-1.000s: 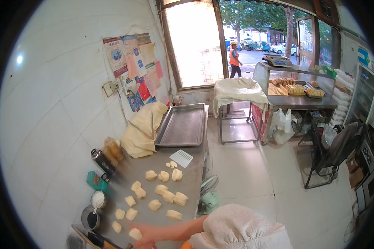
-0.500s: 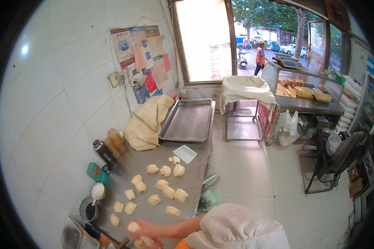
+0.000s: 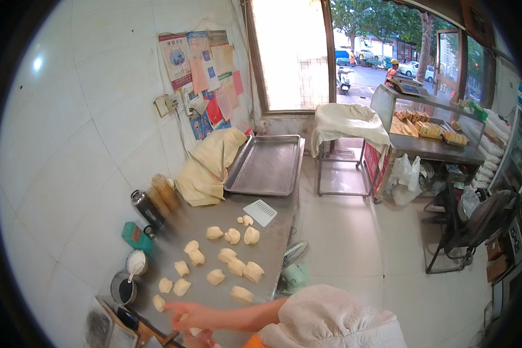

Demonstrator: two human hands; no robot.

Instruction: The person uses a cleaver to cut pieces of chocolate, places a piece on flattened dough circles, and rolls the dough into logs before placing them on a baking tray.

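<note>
Within the last second, the right hand has been shifted toward ten o'clock, and its fingertips are now brought to the edge of the nearest dough piece; whether it is touched cannot be told. The piece that was seen beside the palm a second ago is no longer seen lying free, so the pieces seem to be handled singly from the near end. The right fingers look outstretched, but their closure is blurred. At six o'clock below them, what appears to be the left hand is cut off by the frame; its grip cannot be told.

On the metal worktable, other dough pieces are scattered from eleven to two o'clock. A white slotted scraper and a baking tray are placed at one o'clock, a cream cloth at twelve, a black thermos at eleven, and a metal bowl of dark contents at ten. Farther off, a cloth-draped stand is seen at one o'clock and a pastry display case at two.
</note>
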